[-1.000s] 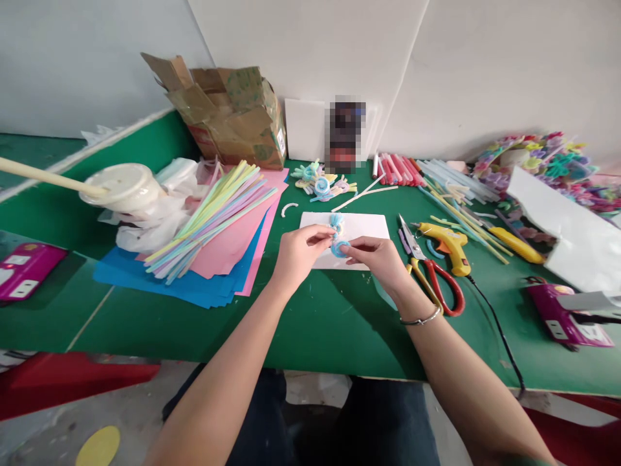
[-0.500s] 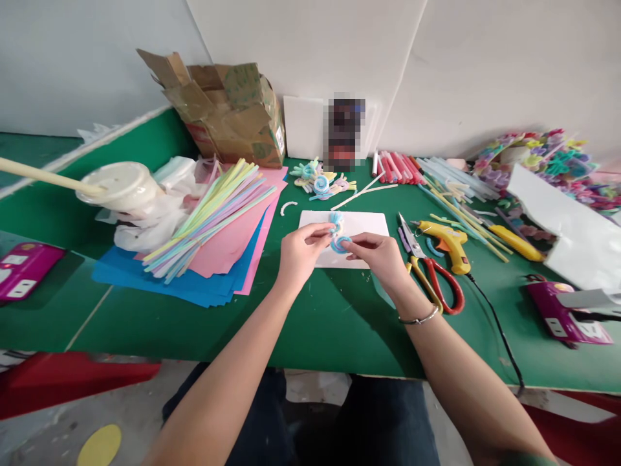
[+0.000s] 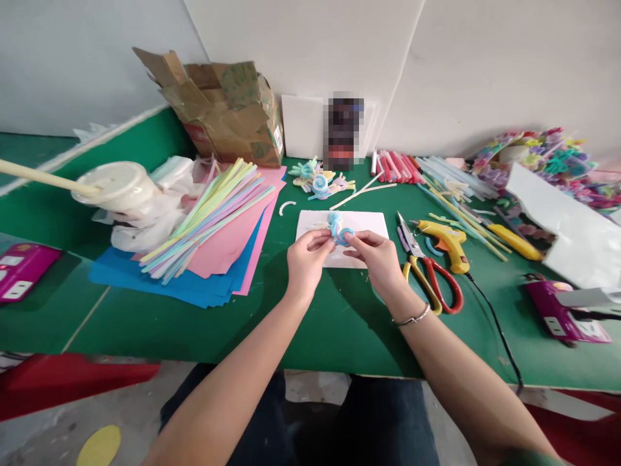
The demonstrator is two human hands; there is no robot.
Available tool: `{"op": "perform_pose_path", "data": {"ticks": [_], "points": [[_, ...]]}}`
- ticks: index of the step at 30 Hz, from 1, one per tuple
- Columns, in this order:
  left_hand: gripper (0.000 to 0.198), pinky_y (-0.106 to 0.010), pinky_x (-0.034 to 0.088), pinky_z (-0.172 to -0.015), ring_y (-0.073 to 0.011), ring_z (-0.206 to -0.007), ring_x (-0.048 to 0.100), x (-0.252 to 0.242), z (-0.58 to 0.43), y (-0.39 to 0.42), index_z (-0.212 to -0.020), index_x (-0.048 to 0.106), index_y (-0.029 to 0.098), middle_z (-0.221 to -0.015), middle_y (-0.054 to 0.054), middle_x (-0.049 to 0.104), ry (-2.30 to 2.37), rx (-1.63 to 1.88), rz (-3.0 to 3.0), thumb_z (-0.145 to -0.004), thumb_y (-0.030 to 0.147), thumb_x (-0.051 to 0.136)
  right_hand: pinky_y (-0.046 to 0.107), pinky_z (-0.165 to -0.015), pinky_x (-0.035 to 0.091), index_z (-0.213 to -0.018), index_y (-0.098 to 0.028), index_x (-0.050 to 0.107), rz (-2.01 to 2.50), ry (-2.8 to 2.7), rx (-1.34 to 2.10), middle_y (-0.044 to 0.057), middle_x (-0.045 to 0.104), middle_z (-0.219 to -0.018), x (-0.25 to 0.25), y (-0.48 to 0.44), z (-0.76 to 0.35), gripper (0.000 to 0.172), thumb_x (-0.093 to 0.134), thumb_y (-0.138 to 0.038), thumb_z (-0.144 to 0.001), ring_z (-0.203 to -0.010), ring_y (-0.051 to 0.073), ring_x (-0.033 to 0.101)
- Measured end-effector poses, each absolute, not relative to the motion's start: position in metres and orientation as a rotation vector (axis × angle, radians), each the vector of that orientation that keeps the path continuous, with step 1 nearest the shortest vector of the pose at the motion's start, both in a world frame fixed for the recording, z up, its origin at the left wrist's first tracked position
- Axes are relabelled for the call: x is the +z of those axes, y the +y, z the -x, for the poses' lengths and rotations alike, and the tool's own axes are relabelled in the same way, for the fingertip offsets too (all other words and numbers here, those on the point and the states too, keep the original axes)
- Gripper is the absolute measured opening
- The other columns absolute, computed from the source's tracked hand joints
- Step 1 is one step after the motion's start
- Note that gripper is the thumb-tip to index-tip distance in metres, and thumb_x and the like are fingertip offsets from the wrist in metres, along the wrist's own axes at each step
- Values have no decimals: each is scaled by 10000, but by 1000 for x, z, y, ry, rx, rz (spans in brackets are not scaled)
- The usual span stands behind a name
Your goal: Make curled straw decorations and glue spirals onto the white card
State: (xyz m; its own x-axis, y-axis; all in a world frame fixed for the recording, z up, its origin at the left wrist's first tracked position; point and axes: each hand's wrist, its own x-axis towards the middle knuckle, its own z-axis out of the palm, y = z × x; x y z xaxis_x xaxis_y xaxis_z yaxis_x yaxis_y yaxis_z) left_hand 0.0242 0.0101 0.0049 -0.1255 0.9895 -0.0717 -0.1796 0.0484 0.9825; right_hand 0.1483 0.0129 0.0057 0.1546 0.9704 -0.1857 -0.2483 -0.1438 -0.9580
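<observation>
A blue fuzzy piece (image 3: pixel 334 221) is pinched by the closed fingers of the left hand (image 3: pixel 305 259), and a blue curl (image 3: pixel 345 232) is pinched by the closed fingers of the right hand (image 3: pixel 381 257). The two are held very close together over a white board (image 3: pixel 371 223), which is laid on the green surface (image 3: pixel 339 330). It cannot be told if they are joined, because parts of them are hidden by the fingers. A silver bracelet (image 3: pixel 412 320) is worn near the right hand. Past the board, a little heap of fuzzy shapes (image 3: pixel 320 186) is seen. A small white curved bit (image 3: pixel 286 205) is seen near the board's far left corner. On the right, scissors (image 3: pixel 416 253) with red and yellow handles are placed near a yellow glue gun (image 3: pixel 451 244). Farther back, pink and red sticks (image 3: pixel 398 168) are set side by side. On the left, many pale coloured sticks (image 3: pixel 211 217) are piled across pink paper (image 3: pixel 226 246) and blue paper (image 3: pixel 194 288). Behind them, a torn brown box (image 3: pixel 233 120) is placed by the wall (image 3: pixel 301 45).
</observation>
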Motion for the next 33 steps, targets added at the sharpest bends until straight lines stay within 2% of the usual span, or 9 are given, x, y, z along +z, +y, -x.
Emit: {"op": "perform_pose_path", "data": {"ticks": [10,21,33], "points": [[237,-337,558,-818,-179,-838,682,4,-25,12,-885,660,155,-863,-55,719,1086,1343,-902,-668,240,703,270,-671,560,-622,-205,675,1208,-745,1363,-18,659,-705,7,13,-148,275,819,-404,-499,-661,111,612],[211,-324,573,-771,-181,-816,675,7,-22,15,-816,677,163,-864,-51,715,1145,1386,-990,-682,323,707,308,-662,576,-647,-200,682,1251,-865,1293,0,674,-710,6,13,-148,263,794,-415,-543,-693,144,631],[153,-306,565,-762,-179,-797,680,8,-13,20,-799,686,173,-834,-41,725,1207,1377,-1106,-698,288,688,311,-642,578,-655,-199,698,1250,-972,1281,1,690,-698,7,11,-148,260,800,-412,-547,-659,141,627]]}}
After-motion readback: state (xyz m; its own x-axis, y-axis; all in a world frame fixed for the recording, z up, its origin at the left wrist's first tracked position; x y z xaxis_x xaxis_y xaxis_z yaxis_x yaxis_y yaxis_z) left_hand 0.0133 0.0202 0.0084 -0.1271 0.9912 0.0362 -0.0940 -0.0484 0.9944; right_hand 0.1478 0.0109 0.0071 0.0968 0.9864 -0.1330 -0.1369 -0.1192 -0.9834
